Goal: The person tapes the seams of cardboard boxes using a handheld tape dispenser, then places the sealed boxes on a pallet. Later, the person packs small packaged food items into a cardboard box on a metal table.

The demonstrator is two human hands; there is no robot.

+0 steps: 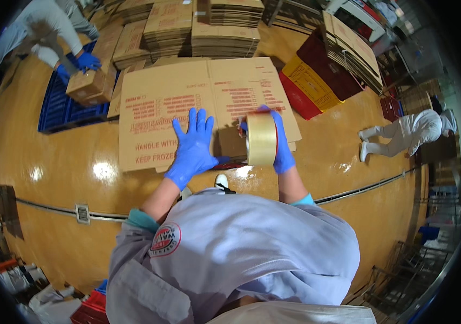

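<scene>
My left hand [194,148], in a blue glove, lies spread on a flattened cardboard box [165,89] printed with red writing. Its fingers are apart and it holds nothing. My right hand [281,141], gloved the same way, grips a packing tape dispenser [242,126] loaded with a wide roll of clear tape [262,139]. The roll is held above the box's near right part and hides some of it. Just below the box, part of a white shoe [221,181] shows on the floor.
Stacks of flattened cartons [169,28] stand beyond. At left, a co-worker's gloved hands [89,60] rest on a closed carton [86,85] over a blue pallet [72,115]. Red and yellow crates [313,79] stand at right, near another person [408,131]. A drain channel [360,190] crosses the floor.
</scene>
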